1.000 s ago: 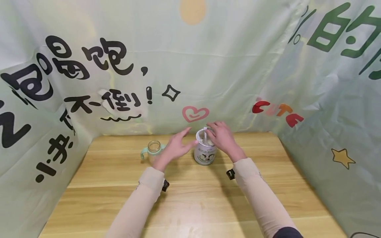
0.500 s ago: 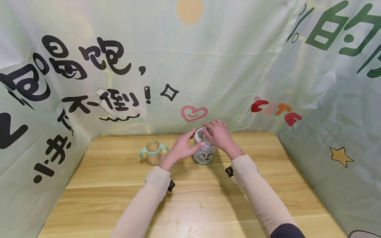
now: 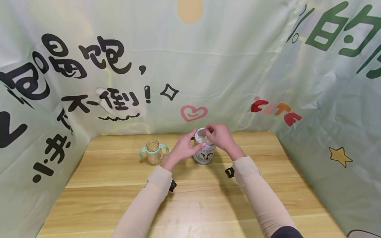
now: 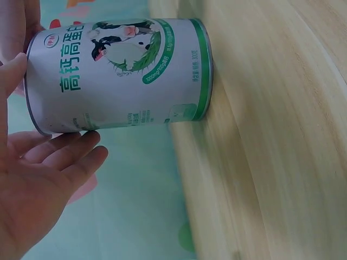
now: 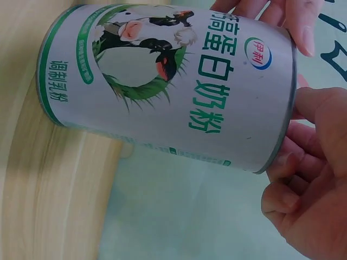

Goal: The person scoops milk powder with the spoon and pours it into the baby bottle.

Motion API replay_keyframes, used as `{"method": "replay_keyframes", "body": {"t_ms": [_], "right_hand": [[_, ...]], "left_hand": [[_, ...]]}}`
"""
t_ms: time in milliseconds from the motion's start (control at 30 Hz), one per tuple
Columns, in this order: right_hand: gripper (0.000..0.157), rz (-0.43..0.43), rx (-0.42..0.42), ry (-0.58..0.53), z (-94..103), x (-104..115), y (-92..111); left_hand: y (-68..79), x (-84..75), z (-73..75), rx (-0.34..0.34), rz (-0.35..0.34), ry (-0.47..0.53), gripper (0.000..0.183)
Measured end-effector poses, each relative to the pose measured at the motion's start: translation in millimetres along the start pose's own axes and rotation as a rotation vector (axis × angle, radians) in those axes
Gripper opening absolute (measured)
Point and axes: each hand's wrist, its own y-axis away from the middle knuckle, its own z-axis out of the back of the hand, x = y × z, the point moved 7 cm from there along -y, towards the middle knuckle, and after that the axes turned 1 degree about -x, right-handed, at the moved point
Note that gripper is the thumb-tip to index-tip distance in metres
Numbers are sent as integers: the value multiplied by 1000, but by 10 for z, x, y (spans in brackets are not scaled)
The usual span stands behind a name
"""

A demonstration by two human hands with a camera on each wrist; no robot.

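Note:
A white milk powder can (image 3: 206, 157) with green print and a cow picture stands upright near the back of the table. Its top is uncovered, and pale contents show inside. My left hand (image 3: 185, 148) grips the can's left side close to the rim, thumb toward me and fingers behind. At the right of the opening, my right hand (image 3: 222, 136) has its fingers curled and pinches the white scoop, which is almost entirely hidden by them. The right wrist view shows those curled fingers (image 5: 284, 197) at the can's rim.
Left of the can stands a clear baby bottle (image 3: 153, 153), uncapped, with two mint-green handles. Both are on a wooden table (image 3: 190, 205). Printed fabric (image 3: 148, 59) hangs behind the table and along both sides.
My left hand has moved right onto the can, uncovering more of the bottle. My right hand's fingers have closed in at the opening, and the white handle standing there earlier is now covered.

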Motion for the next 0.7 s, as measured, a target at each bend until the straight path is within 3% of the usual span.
{"method": "replay_keyframes", "body": {"t_ms": [333,700], "right_hand": [[21,-79,-28,-82,31,-131,38],[25,-100,26,-184,8,-209,78]], "left_hand": [[-15,29,14,-14,0,42,90],[-24,17,-1,-12,2,33,90]]}}
